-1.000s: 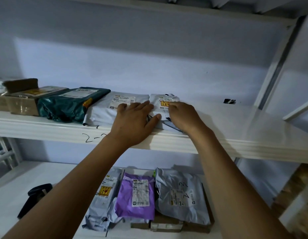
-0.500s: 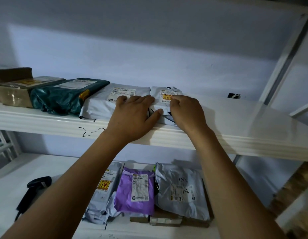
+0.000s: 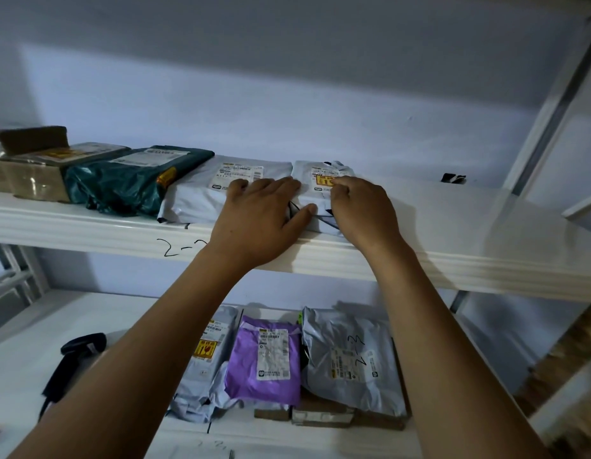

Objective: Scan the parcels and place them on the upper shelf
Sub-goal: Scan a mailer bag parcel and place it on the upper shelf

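A small white parcel (image 3: 315, 172) with a yellow sticker lies on the upper shelf (image 3: 453, 260), last in a row. My right hand (image 3: 362, 213) rests on its right side with curled fingers. My left hand (image 3: 259, 220) lies flat with straight fingers across the gap between this parcel and a larger white parcel (image 3: 201, 197), its thumb on the small parcel's front. Further left lie a dark green parcel (image 3: 122, 183) and a taped cardboard box (image 3: 32, 170). On the lower shelf sit a purple parcel (image 3: 267, 359), a grey parcel (image 3: 353, 356) and a pale parcel (image 3: 204, 359).
A black handheld scanner (image 3: 72, 356) lies at the left of the lower shelf (image 3: 19, 369). Flat cardboard boxes (image 3: 323, 415) sit under the lower parcels. A small black object (image 3: 453, 177) lies at the back right of the upper shelf, by the upright post (image 3: 545, 120).
Both hands stay on the small white parcel on the upper shelf. The view has shifted slightly; the hands and parcel have hardly moved.
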